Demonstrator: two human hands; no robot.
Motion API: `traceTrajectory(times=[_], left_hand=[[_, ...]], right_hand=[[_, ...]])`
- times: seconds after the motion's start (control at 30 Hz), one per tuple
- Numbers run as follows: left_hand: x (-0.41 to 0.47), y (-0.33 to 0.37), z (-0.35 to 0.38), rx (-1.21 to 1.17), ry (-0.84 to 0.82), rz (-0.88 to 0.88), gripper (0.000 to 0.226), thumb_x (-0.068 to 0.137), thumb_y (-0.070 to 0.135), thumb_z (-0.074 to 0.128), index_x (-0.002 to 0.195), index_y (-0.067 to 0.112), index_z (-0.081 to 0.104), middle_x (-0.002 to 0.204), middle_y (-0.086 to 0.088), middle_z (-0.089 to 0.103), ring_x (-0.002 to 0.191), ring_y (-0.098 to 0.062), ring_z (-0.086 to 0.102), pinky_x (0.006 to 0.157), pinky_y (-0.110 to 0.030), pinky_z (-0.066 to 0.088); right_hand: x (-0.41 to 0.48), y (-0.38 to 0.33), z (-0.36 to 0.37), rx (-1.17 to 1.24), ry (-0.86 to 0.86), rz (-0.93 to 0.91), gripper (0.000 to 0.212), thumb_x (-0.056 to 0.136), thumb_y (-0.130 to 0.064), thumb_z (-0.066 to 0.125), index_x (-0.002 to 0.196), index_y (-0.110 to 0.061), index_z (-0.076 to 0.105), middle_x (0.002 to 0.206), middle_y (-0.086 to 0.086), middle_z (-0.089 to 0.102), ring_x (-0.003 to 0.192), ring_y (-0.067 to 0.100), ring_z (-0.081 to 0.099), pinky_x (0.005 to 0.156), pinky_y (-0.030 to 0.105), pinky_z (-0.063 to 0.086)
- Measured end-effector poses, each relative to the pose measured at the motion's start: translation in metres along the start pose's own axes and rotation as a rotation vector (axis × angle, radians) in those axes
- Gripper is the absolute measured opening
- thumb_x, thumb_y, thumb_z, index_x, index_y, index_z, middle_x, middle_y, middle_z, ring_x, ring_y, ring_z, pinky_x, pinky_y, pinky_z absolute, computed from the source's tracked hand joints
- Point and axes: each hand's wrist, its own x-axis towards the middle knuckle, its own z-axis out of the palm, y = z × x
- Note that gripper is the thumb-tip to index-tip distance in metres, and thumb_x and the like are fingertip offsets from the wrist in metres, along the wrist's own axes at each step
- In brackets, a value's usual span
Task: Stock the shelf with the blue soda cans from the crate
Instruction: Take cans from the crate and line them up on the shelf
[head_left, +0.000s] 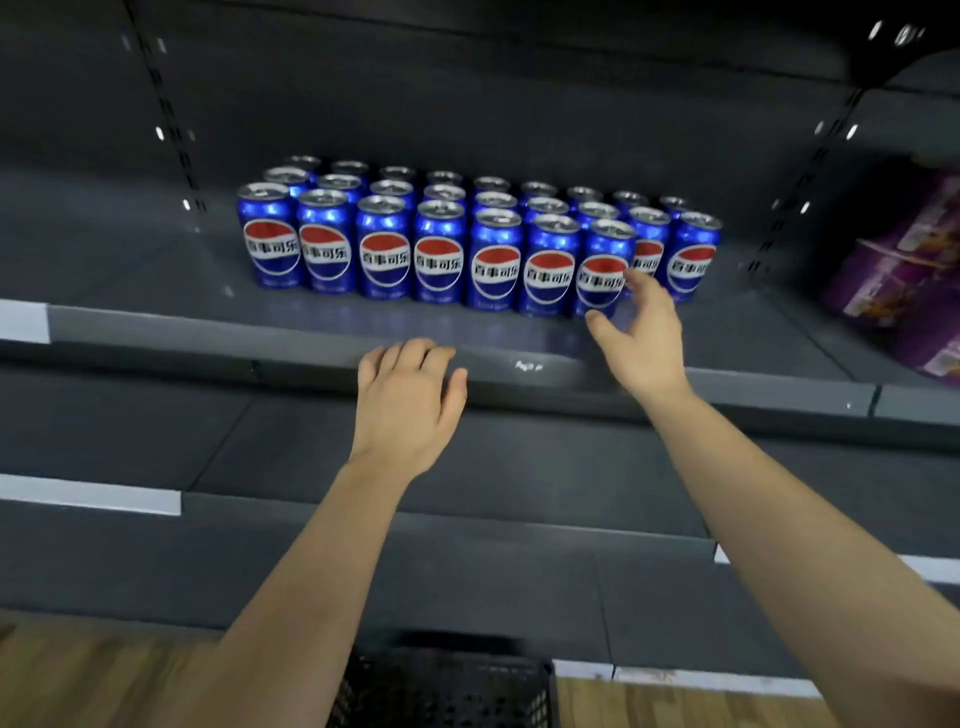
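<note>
Several blue soda cans (439, 252) with red, white and blue logos stand upright in three rows on the dark grey shelf (156, 332). My right hand (641, 332) hovers open just in front of the rightmost front can (602, 267), fingers spread, holding nothing; I cannot tell if a fingertip touches it. My left hand (410, 400) is lower, at the shelf's front lip, with fingers loosely bent and nothing in it. The black crate (447, 686) shows at the bottom edge, partly hidden by my left forearm; its contents are not visible.
Purple packages (904, 280) sit on the same shelf at the far right. Two lower grey shelves (130, 447) run below, with white label strips on their front edges. A wooden floor (78, 675) lies beside the crate.
</note>
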Motion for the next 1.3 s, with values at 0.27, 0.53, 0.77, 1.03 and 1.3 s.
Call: traceTrajectory(times=[0.27,0.53,0.77,1.03,1.3], left_hand=[[-0.064,-0.047,-0.015,0.01,-0.104,-0.011,0.052,0.095,0.041,0.024,0.12,0.016,0.062,0.121,-0.002,0.06,0.114,-0.021,0.053,0.106,-0.041,0.025],[-0.122,-0.08,-0.007,0.043,-0.215,-0.083,0.059,0.094,0.045,0.019,0.121,0.014,0.061,0.123,-0.007,0.06,0.112,-0.027,0.055,0.103,-0.041,0.026],[-0.176,-0.097,0.016,0.085,-0.287,-0.146,0.053,0.093,0.042,0.024,0.115,0.014,0.063,0.115,-0.008,0.063,0.104,-0.029,0.057,0.098,-0.042,0.029],[-0.263,-0.115,0.094,0.102,-0.371,-0.143,0.05,0.093,0.041,0.029,0.112,0.013,0.065,0.112,-0.009,0.065,0.099,-0.033,0.059,0.095,-0.04,0.029],[-0.362,-0.148,0.226,0.109,-0.441,-0.128,0.047,0.093,0.04,0.031,0.113,0.013,0.064,0.113,-0.008,0.064,0.098,-0.031,0.058,0.096,-0.042,0.031]], right_hand=[[-0.097,-0.036,0.027,0.196,-0.003,-0.032,0.037,0.084,-0.014,0.066,0.119,-0.014,0.054,0.102,-0.001,0.06,0.088,0.012,0.059,0.079,0.019,0.049],[-0.167,-0.02,0.069,0.252,-0.107,0.067,0.034,0.082,-0.011,0.067,0.115,-0.016,0.056,0.093,-0.011,0.059,0.085,0.01,0.059,0.077,0.026,0.051],[-0.23,0.021,0.109,0.232,-0.328,0.133,0.034,0.082,-0.007,0.069,0.109,-0.022,0.056,0.098,-0.003,0.059,0.085,0.011,0.055,0.071,0.024,0.05],[-0.34,0.128,0.153,0.011,-0.66,0.21,0.039,0.084,-0.012,0.07,0.122,-0.014,0.058,0.107,0.0,0.056,0.091,0.015,0.058,0.077,0.025,0.05],[-0.467,0.266,0.222,-0.08,-0.908,0.262,0.043,0.086,-0.018,0.069,0.126,-0.02,0.055,0.105,-0.003,0.058,0.094,0.014,0.06,0.083,0.029,0.05]])
